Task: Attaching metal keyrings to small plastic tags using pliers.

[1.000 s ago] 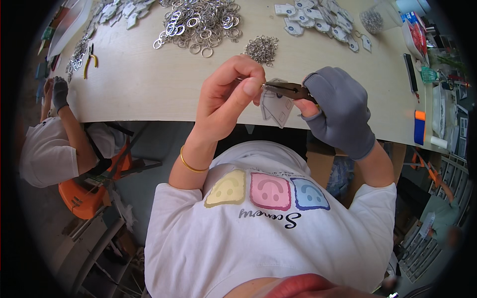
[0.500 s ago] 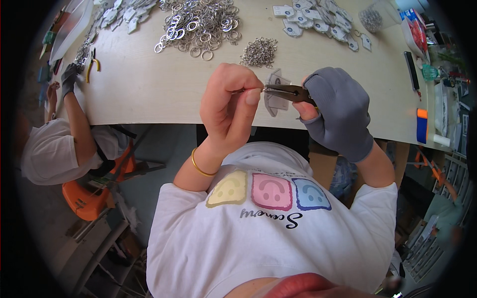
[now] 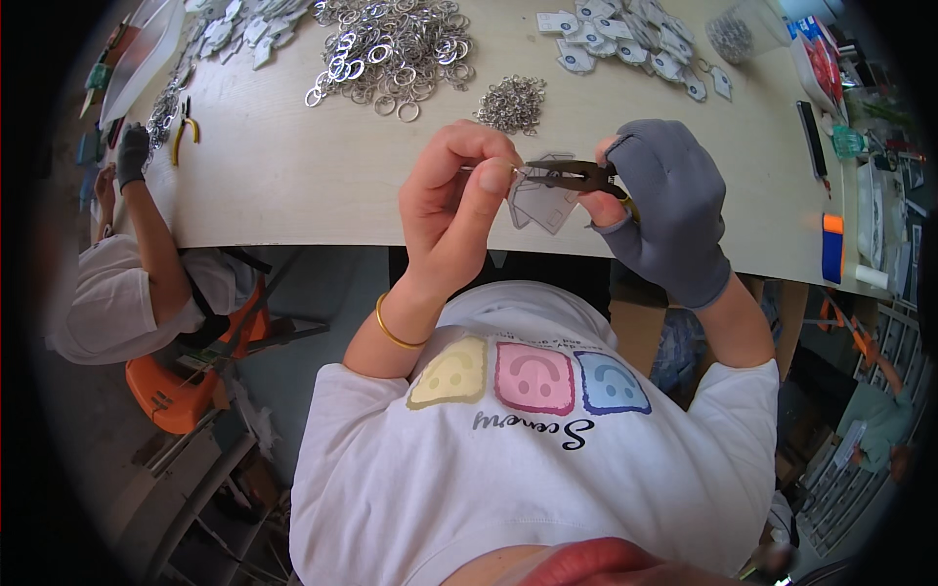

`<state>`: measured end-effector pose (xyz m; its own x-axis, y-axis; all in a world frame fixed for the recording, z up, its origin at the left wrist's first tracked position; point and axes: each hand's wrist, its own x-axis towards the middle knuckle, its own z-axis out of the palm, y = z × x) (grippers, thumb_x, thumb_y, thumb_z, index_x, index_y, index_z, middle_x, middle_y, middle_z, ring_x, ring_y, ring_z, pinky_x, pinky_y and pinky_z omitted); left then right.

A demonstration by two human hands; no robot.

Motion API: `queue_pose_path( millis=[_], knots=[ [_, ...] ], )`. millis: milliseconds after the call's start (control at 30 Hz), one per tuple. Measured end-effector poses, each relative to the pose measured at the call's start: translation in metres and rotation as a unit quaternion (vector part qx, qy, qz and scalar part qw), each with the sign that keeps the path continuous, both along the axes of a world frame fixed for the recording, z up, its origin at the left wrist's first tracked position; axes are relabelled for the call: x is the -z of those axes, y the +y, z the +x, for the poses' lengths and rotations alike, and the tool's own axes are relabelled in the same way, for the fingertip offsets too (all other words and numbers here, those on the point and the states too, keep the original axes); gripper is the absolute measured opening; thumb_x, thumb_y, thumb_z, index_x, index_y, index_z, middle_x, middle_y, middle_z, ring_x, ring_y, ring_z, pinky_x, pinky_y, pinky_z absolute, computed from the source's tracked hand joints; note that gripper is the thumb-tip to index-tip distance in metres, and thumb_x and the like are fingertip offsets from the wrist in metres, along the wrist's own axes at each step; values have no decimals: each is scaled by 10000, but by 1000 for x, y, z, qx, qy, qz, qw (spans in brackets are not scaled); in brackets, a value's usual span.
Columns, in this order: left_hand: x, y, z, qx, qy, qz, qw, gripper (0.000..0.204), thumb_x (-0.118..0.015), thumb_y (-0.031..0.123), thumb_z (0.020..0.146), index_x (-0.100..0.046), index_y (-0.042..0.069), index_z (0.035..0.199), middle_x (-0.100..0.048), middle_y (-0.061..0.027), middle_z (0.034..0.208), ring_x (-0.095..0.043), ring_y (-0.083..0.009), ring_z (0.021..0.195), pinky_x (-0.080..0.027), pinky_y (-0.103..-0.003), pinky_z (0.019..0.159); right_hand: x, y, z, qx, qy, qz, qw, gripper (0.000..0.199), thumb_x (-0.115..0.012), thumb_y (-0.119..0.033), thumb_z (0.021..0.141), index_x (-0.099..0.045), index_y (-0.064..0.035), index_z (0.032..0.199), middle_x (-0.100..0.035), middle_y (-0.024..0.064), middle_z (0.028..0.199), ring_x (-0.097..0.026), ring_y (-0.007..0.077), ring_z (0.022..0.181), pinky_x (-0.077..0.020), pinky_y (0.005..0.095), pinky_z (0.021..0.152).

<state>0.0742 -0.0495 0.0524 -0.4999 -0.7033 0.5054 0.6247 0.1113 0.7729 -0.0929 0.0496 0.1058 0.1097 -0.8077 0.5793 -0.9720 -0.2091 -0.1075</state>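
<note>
In the head view, the bare left hand [image 3: 454, 210] is raised in front of the chest, its forearm rising steeply from a bent elbow with a thin gold bangle [image 3: 394, 332] at the wrist. Its thumb and forefinger are pinched tightly together at their tips on a small metal ring [image 3: 481, 168], too small to make out clearly, while the other fingers curl loosely behind. The right hand [image 3: 669, 210], in a grey glove with open fingertips, is held at the same height just to the right, wrist bent and knuckles turned outward; its fingers are closed around the handles of dark pliers [image 3: 567, 177], whose nose points left toward the pinched fingertips. Just below the pliers, between the two hands, hangs a pair of clear flat plastic tags [image 3: 540, 203], above the near edge of the pale table [image 3: 293, 186]. Farther back on the table lie a small heap of little jump rings [image 3: 511, 103], a wider spread of large key rings [image 3: 396, 49] and a scatter of finished tags [image 3: 625, 44]. At the far left another person's gloved hand [image 3: 131, 154] rests on the table beside yellow-handled pliers [image 3: 186, 132].
</note>
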Motion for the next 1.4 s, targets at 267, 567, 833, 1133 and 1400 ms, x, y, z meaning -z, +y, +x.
queue_pose_path(
  millis=[267, 567, 833, 1133, 1400],
  knots=[
    [2, -1, -2, -21, -16, -17, 1000, 60, -526, 33, 952, -534, -16, 985, -526, -38, 900, -455, -62, 746, -377, -195, 660, 0, 1, 1, 5, -2, 12, 1000, 365, -618, -427, 853, -560, -70, 803, -478, 60, 718, -498, 238, 592, -398, 355, 503],
    [-1, -6, -5, 26, -48, 119, 991, 106, -552, 94, 961, -564, -10, 977, -562, -27, 846, -530, -64, 693, -442, -204, 615, 28, -3, -2, -45, -448, 131, 883, 472, -683, -428, 858, -584, -7, 1046, -470, 30, 715, -422, 102, 622, -392, 243, 592],
    [22, -27, 2, 91, -167, 159, 969, 175, -579, 182, 961, -607, 11, 933, -563, 11, 697, -527, -48, 612, -425, -198, 541, 41, -40, -6, -69, -599, 378, 703, 469, -739, -368, 783, -611, -26, 1078, -502, -30, 767, -431, 50, 691, -364, 209, 629],
    [27, -59, 5, -14, -204, 208, 956, 394, -602, 234, 946, -498, -38, 1211, -650, -119, 907, -644, -117, 718, -505, -210, 574, 44, -147, -53, -132, -811, 333, 462, 592, -541, -535, 911, -596, 23, 1104, -554, -1, 797, -475, 102, 636, -395, 239, 573],
    [58, -50, 15, 39, -320, 57, 945, 189, -629, 113, 905, -611, -24, 1033, -651, -40, 889, -616, -81, 797, -507, -229, 708, 42, -169, -78, 8, -328, 310, 892, 312, -639, -350, 848, -657, -46, 916, -598, 22, 714, -543, 119, 650, -440, 278, 615]
  ],
)
